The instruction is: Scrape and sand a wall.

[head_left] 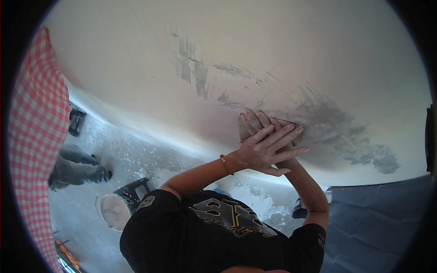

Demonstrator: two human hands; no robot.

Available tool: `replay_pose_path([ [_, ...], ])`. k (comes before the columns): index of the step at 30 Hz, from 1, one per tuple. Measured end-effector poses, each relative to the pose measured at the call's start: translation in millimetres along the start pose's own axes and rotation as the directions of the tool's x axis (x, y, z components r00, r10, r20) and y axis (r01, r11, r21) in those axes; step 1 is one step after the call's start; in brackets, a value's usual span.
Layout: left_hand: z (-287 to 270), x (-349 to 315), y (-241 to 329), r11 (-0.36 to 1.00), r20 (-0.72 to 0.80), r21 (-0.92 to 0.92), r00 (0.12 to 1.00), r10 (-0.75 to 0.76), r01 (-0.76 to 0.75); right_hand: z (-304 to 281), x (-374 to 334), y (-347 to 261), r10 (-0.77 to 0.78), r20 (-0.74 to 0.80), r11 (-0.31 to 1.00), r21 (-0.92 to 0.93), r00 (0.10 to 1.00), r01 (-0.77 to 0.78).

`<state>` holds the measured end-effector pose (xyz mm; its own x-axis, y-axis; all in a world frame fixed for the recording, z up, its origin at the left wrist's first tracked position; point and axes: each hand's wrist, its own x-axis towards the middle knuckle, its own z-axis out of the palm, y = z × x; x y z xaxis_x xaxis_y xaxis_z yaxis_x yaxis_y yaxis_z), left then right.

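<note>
Dust covers both of my hands, which are stacked over a brownish-grey piece of sandpaper (243,132) against a large, curved white surface (296,41). On top is my left hand (269,148), a beaded bracelet at its wrist, its fingers stretched and spread across the back of the other hand. Beneath it, my right hand (255,120) holds the sandpaper flat to the surface; only its fingertips and wrist show clearly. Grey smeared patches (327,120) run across the white around my hands, from upper left to lower right.
A white-coated bucket (114,211) stands on the speckled floor (136,157) at lower left. Pink-and-white checked fabric (41,113) fills the left edge, beside another person's grey-trousered legs (79,167). Dark blue-grey sheeting (378,223) lies at lower right.
</note>
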<state>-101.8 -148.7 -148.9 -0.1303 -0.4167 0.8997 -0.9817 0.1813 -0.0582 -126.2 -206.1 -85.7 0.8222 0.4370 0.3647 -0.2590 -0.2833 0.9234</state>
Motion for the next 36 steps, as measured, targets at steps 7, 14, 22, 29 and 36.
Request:
replay_pose_path([
  [7, -59, 36, -81, 0.989, -0.332, -0.097, 0.934, -0.135, 0.109, 4, 100, -14, 0.08, 0.042, 0.993, -0.091, 0.996, -0.076],
  [14, -81, 10, -147, 0.973, -0.38, 0.074, 0.908, -0.174, 0.218, 7, 74, -13, 0.086, 0.156, 0.236, -0.963, 0.984, 0.132],
  [22, -30, 18, -51, 0.983, -0.186, -0.019, 0.965, -0.185, 0.184, 9, 30, -8, 0.094, 0.353, -0.991, 0.123, 0.931, 0.053],
  [29, 38, 25, 35, 0.993, -0.059, -0.097, 0.996, -0.068, 0.063, -13, -55, 3, -0.097, 0.238, -0.866, 0.459, 0.967, -0.2],
  [36, 18, 19, 18, 0.993, 0.017, -0.116, 1.0, 0.016, -0.014, -8, -55, -5, -0.233, 0.166, -0.587, 0.762, 0.958, -0.275],
])
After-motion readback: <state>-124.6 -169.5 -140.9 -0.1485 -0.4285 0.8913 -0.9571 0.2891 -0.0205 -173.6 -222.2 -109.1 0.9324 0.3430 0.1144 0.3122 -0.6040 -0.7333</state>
